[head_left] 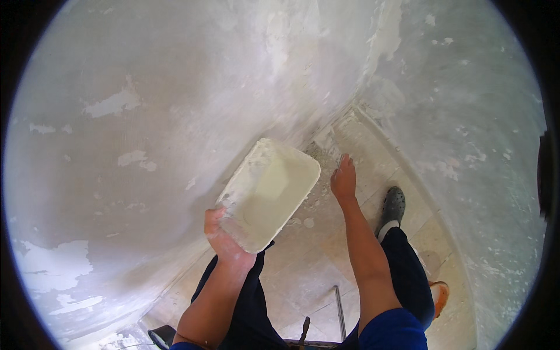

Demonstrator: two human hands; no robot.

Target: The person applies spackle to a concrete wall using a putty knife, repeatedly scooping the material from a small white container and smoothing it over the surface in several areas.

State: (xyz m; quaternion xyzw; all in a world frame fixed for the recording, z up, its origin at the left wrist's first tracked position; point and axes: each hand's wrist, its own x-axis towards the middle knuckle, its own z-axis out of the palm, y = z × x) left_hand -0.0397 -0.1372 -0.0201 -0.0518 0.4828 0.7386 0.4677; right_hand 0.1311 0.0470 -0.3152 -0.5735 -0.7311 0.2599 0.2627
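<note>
Currently, your left hand [228, 239] bears the pale, shallow tray [245, 181] by its near end, thumb hooked at the rim and the other fingers mostly hidden beneath. The tray extends forward and rightward from that grip, its open face toward you and its far corner close to the patchy wall [163, 169]. Your right hand [345, 181] is apart from the tray, beyond and to the right of the left grip, lowered over the dusty floor [303, 262]; whether its fingers are spread, pressed together or pinching something cannot be told. To carry the tray well, spread the left fingers under its base, since an end grip leaves the far side unsupported and liable to dip. Hold the rim clear of the wall to avoid scuffing. Wipe loose residue from the thumb contact, as a powdery rim may slip. Mind the dark clog [394, 204] right of the grip when shifting your stance.
</note>
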